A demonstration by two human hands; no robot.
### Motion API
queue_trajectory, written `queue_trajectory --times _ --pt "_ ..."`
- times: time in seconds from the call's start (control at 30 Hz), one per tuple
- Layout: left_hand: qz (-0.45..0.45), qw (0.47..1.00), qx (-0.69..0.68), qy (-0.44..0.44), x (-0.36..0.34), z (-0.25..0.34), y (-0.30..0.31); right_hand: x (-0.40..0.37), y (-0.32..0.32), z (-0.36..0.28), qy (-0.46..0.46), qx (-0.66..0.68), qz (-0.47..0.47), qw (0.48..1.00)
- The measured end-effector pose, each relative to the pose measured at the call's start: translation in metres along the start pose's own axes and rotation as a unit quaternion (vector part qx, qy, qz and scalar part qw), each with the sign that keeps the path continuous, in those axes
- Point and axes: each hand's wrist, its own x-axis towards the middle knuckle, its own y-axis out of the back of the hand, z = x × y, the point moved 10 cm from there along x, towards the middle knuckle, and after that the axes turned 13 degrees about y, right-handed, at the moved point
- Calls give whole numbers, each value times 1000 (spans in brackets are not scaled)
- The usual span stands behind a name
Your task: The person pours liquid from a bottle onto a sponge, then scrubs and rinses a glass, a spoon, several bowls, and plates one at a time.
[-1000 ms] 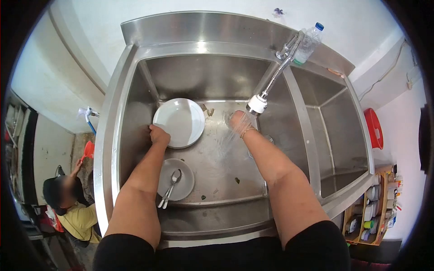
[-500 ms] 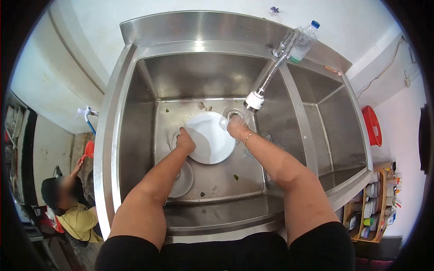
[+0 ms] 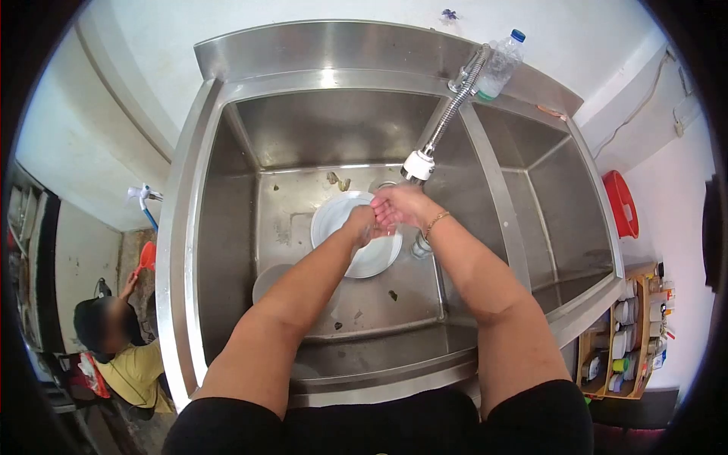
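Note:
My left hand (image 3: 364, 224) and my right hand (image 3: 402, 205) meet below the white tap head (image 3: 418, 164), over the right side of a white plate (image 3: 343, 262). The right fingers are curled in against the left hand; whether anything lies between them is hidden. The left fingers are mostly covered. The plate lies on the sink floor. Beside it, just below my right hand, a clear glass (image 3: 421, 246) is partly visible. Part of a second, duller plate (image 3: 267, 282) shows behind my left forearm.
Food scraps (image 3: 343, 184) dot the steel sink floor (image 3: 379, 307). A plastic bottle (image 3: 500, 67) stands behind the flexible tap. At the right are a second basin (image 3: 561, 205), a red tub (image 3: 619, 205) and a dish shelf (image 3: 626, 334). A person (image 3: 125, 356) is at the left.
My left hand has left the white plate's left side and moved right to meet my right hand. The right hand has turned inward. More of the white plate's left side shows.

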Motion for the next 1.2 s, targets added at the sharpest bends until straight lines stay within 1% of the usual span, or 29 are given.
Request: queue_trajectory --times 0.03,0.07,0.1,0.13,0.17,0.2,0.23,0.27,0.3,0.33,0.37,0.4,0.43,0.47,0.5,0.53,0.57,0.6,0.63,0.67,0.7,0.73,0.77,0.83,0.9,1.03,1.1,1.17,1.2 --pt "-49 997 -61 -28 -1 9 -9 -8 -15 -5 0 26 -59 998" --pt "-98 986 -122 -53 -5 18 -18 -6 -10 0 -2 27 -56 998" --pt "-103 978 -178 -19 -7 16 -22 -2 7 6 -8 -12 -11 1000" --pt "-104 978 -178 -20 -9 18 -24 2 23 9 -13 -53 33 998" --pt "-152 974 -170 -17 -11 19 -35 -4 23 6 -13 -53 34 998" --pt "-201 967 -159 -15 -14 21 -46 -11 31 1 4 0 91 996" --pt "-202 967 -157 -15 -15 19 -48 -18 40 -4 21 53 146 988" --pt "-151 980 -131 -19 -10 12 -41 -21 39 -10 21 52 147 988" --pt "-99 989 -105 -19 -3 4 -33 -21 12 -9 -6 99 33 995" --pt "-99 989 -105 -16 13 -5 -19 -25 -15 -7 -33 146 -82 985" --pt "-12 976 188 -112 36 -2 6 -24 -17 -2 -35 149 -79 985" --pt "76 861 462 -199 43 2 11 -22 -20 10 -39 13 -109 993" --pt "78 860 462 -200 33 -3 9 -18 -19 21 -41 -127 -138 982" --pt "96 791 560 -225 11 -16 -2 -9 -17 42 -38 -128 -139 981" --pt "113 711 650 -244 -7 -30 -11 3 -33 61 80 -282 -251 922" --pt "116 711 649 -244 -18 -40 -12 -1 -46 65 133 -356 -308 872" --pt "178 637 685 -305 -37 -42 -16 -7 -59 68 194 -421 -352 813" --pt "235 554 713 -360 -51 -41 -22 -9 -49 74 54 -331 -286 898" --pt "234 554 714 -358 -49 -42 -22 -18 -38 87 -90 -229 -208 947" --pt "195 563 744 -303 -35 -50 -21 -9 -29 97 -91 -229 -208 947" --pt "157 569 769 -248 -24 -59 -21 11 -5 109 -83 -133 -146 977" --pt "157 569 767 -250 -23 -58 -26 23 12 114 -74 -35 -82 993" --pt "146 567 781 -218 -20 -64 -27 4 26 92 -88 -24 22 996" --pt "133 563 794 -187 -24 -66 -28 -10 23 73 -86 -28 24 996" --pt "78 543 820 -167 -42 -70 -40 -17 25 66 -83 -31 29 996" --pt "60 535 828 -155 -78 -56 -52 -22 11 42 -46 -39 -10 998" --pt "43 538 834 -118 -101 -47 -60 -20 9 34 -28 -46 -17 998" --pt "51 544 827 -133 -107 -39 -64 -14 27 17 44 -198 49 978" --pt "57 553 818 -147 -111 -34 -67 -14 27 14 46 -199 51 978"
